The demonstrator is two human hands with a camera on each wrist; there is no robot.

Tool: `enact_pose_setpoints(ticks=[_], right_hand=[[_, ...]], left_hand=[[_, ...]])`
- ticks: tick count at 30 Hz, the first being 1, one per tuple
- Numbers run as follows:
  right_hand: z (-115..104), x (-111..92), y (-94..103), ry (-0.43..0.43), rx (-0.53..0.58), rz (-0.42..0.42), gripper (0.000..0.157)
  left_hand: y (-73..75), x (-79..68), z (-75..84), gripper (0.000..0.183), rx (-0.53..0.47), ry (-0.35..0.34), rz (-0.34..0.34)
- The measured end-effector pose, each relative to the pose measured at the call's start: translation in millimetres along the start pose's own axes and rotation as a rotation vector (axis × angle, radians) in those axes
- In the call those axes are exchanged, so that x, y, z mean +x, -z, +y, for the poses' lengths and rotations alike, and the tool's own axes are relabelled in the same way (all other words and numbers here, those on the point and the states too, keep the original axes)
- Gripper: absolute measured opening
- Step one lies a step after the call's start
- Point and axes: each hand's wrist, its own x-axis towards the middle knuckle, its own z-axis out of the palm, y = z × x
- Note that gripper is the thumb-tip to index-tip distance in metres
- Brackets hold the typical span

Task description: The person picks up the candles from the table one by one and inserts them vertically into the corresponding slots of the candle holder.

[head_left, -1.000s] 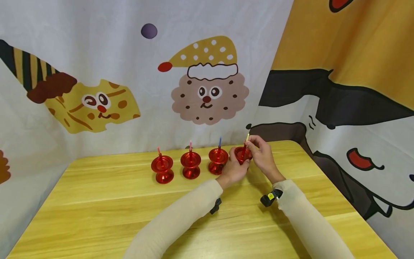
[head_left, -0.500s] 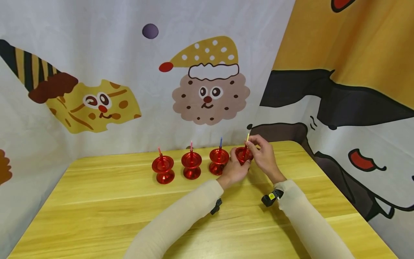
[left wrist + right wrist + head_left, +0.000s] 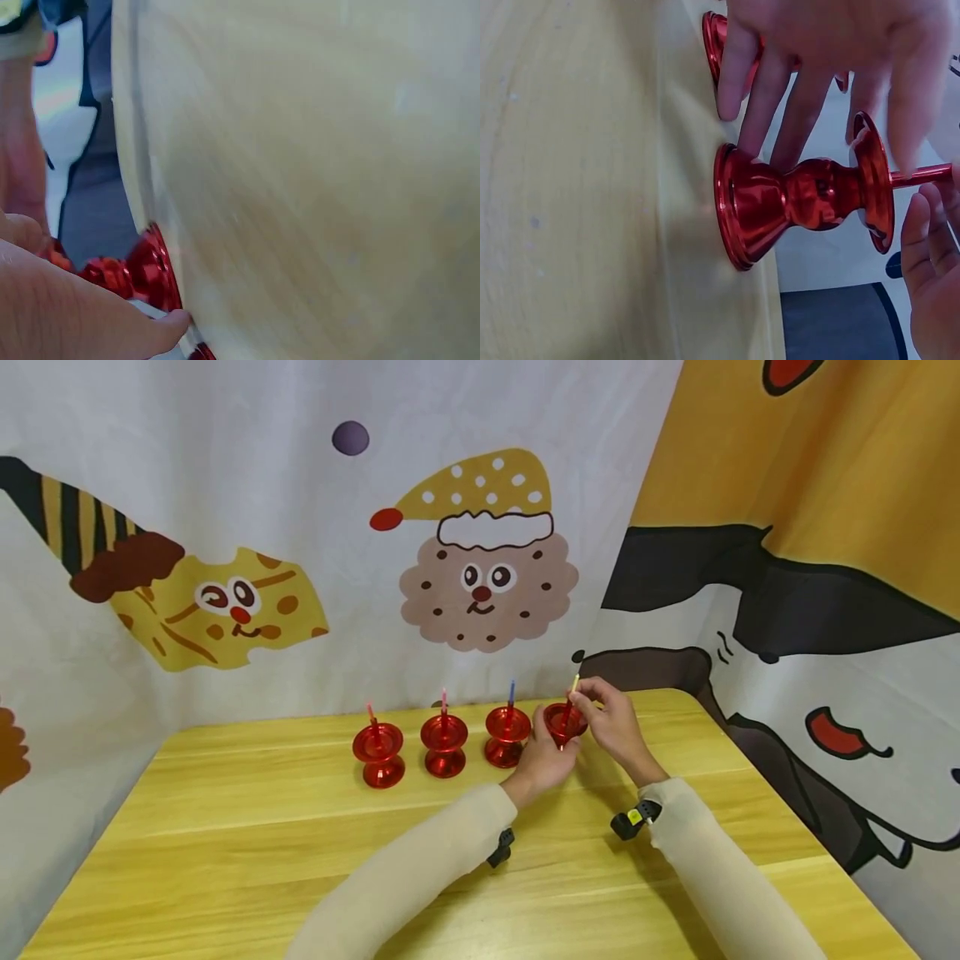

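Observation:
At the right end of a row of red candle holders, my left hand [image 3: 550, 756] holds the last shiny red candle holder [image 3: 821, 195]. In the right wrist view its fingers lie along the holder's side, below the dish. The holder's base rests on the table. A thin yellow candle [image 3: 576, 682] stands upright above the dish, in line with the red stem [image 3: 922, 175]. My right hand [image 3: 613, 722] pinches around the candle's lower end with thumb and fingertips, which hide where candle and stem meet. In the left wrist view, the left thumb covers part of the holder.
Three more red holders stand to the left: one with a blue candle [image 3: 512, 692], one with a pink candle [image 3: 444, 700], one with a reddish candle [image 3: 371, 711]. The wooden table [image 3: 247, 827] ends just behind the row, against a cartoon-printed curtain [image 3: 315, 510].

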Motion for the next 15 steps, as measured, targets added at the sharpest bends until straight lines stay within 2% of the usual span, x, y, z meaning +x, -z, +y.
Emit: enact_pose_setpoints(ticks=[3,4,8,11,15], right_hand=[[5,0,-0.2,0.007,0.006,-0.008,0.008],[6,0,-0.2,0.012,0.006,-0.01,0.009],[7,-2,2.6,0.018,0.003,-0.023,0.011],[7,-5,6.0,0.023,0.006,-0.037,0.011],[12,-9,10.7,0.042,-0.016,-0.062,0.014]], left_hand=[[-2.6,0.6,-11.0,0.099,-0.017,0.023,-0.02],[0.6,-2.9,-9.3,0.101,-0.024,0.041,-0.038],[26.7,-34.7,16.4,0.102,-0.084,0.087,-0.139],[46.2,-59.7,33.1,0.097,-0.098,0.057,-0.198],[65.3,-82.9,37.4,0.091,-0.03,-0.027,-0.254]])
